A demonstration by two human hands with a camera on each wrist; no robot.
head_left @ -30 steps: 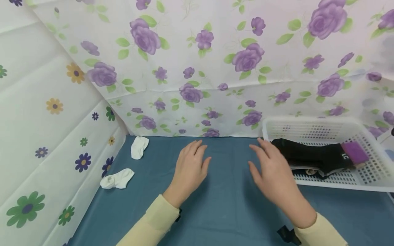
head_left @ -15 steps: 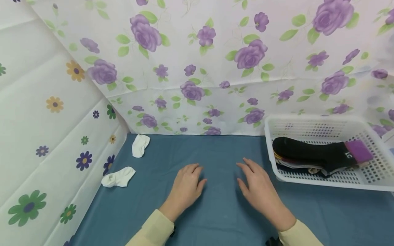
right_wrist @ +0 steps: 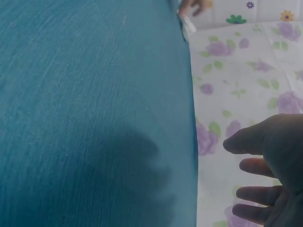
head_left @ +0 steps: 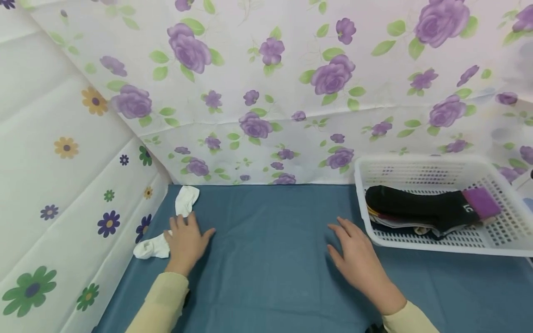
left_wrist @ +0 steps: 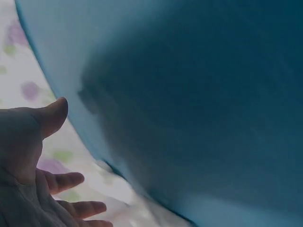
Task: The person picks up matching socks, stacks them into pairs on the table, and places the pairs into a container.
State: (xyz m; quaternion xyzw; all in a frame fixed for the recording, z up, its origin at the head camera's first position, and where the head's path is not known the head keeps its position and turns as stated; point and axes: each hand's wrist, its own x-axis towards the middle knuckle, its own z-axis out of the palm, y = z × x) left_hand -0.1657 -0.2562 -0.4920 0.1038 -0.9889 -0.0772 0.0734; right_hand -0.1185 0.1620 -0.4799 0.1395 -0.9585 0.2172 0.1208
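Two white socks lie at the left of the blue cloth: a flat one near the back corner and a bunched one closer to the front. My left hand hovers over the cloth beside them, fingers spread, covering part of the bunched sock's right end; its fingertips come up to the flat sock's lower edge. Whether it touches either sock, I cannot tell. My right hand is held above the cloth left of the basket, fingers loosely extended and holding nothing. The left wrist view shows the left palm with nothing in it.
A white perforated basket stands at the back right, with a stack of folded socks inside, a black one with a purple cuff on top. Floral sheets hang along the back and left edges of the blue cloth.
My left hand has swung left from the middle of the cloth to the white socks. My right hand first came left and nearer, then shifted slightly right. The socks stay in place.
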